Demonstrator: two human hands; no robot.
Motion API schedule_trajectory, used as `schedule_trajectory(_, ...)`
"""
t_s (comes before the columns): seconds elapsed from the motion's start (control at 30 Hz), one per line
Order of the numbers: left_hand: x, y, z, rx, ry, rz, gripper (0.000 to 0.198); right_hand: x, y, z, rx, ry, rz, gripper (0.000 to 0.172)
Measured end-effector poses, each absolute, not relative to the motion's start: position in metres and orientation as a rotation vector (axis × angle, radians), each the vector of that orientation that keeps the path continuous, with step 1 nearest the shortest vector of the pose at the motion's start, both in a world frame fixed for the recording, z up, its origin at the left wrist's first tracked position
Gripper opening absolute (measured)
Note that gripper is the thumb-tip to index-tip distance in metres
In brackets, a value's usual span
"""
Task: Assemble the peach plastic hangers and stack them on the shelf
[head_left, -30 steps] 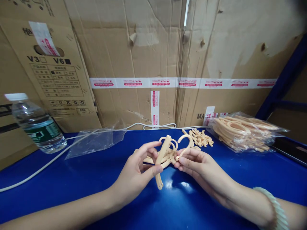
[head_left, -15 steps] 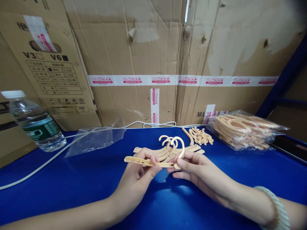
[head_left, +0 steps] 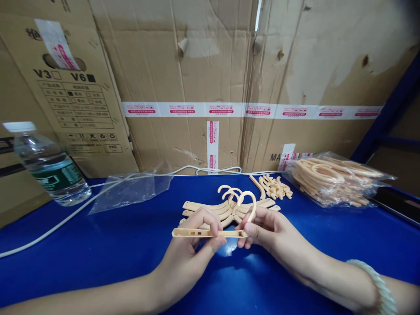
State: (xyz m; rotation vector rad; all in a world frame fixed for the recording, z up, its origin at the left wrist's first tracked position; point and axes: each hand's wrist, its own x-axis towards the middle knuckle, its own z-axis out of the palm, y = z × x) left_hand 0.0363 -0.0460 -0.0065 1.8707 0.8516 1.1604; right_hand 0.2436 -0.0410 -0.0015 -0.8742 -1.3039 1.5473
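Observation:
My left hand (head_left: 193,245) pinches a peach plastic hanger bar (head_left: 190,233), held level above the blue table (head_left: 98,258). My right hand (head_left: 269,229) grips a peach hook (head_left: 249,203) at the bar's right end, its curve pointing up. Just behind both hands lies a small stack of assembled peach hangers (head_left: 226,208) with their hooks up. A loose heap of spare hooks (head_left: 274,187) sits further back to the right.
A clear bag full of peach hanger parts (head_left: 334,177) lies at the right. An empty clear bag (head_left: 131,190) and a water bottle (head_left: 49,166) are at the left, with a white cable (head_left: 65,218) running along the table. Cardboard boxes (head_left: 197,78) wall the back.
The bar was upright in my left hand; it has swung down to lie level, and both hands have drawn slightly nearer to me. The hook now meets the bar's right end.

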Motion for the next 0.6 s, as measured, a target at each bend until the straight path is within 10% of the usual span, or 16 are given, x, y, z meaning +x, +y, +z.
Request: schedule_trajectory(0.6, 0.0455, -0.0461, -0.0022, 1.572, 0.902, 1.091, 0.012, 0.2388, -0.0457, 0.0018, -0.943, -1.507, 1.358, 0.035)
